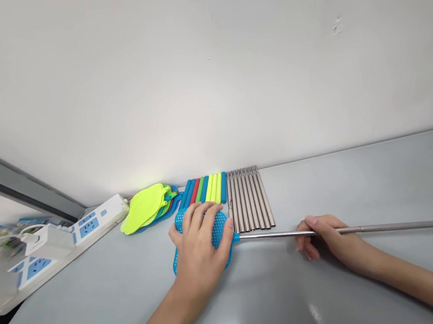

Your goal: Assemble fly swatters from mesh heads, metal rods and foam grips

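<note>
A blue perforated fly swatter head lies under my left hand, whose fingers curl over its far edge. From its narrow neck a long, extended metal telescopic rod runs off to the right. My right hand grips that rod between thumb and fingers, partway along. Just beyond the rod several short metal rods lie side by side. Left of them is a row of coloured handle tubes in blue, red, green and yellow. A pile of swatter heads, yellow on top, lies further left.
A white power strip with plugs runs along the left edge of the grey table. A white wall stands behind it, and a grey frame post slants at the left.
</note>
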Action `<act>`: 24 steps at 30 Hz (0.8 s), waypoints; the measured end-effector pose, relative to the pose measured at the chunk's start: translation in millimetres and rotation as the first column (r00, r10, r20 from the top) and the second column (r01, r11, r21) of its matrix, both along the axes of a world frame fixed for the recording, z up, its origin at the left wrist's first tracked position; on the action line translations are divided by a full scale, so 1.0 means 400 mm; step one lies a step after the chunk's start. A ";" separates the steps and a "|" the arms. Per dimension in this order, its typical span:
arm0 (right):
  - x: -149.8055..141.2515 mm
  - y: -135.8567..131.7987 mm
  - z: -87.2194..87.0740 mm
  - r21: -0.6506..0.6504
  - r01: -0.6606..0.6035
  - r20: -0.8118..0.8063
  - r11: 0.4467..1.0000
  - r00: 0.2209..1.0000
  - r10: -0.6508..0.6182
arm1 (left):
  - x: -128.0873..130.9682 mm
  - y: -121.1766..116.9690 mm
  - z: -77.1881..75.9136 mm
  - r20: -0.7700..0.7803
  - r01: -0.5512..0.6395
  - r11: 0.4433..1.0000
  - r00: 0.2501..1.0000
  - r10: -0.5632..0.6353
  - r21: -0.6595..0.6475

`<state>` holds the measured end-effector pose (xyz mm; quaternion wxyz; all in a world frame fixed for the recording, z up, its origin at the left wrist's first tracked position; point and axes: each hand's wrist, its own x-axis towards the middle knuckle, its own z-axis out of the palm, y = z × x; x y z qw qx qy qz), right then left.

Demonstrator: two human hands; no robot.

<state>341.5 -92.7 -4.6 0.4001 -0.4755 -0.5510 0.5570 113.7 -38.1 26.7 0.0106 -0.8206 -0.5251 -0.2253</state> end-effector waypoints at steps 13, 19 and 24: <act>0.002 -0.001 0.004 0.023 -0.060 0.038 0.998 0.998 0.059 | 0.025 -0.039 -0.007 -0.001 -0.141 0.989 0.990 0.141 -0.037; 0.002 0.002 0.000 0.031 -0.058 0.032 0.998 0.998 0.057 | 0.033 -0.046 -0.010 0.009 -0.153 0.986 0.988 0.154 -0.063; -0.002 -0.003 0.008 0.041 -0.056 0.057 0.998 0.997 0.054 | 0.035 -0.049 -0.008 0.016 -0.176 0.980 0.984 0.178 -0.097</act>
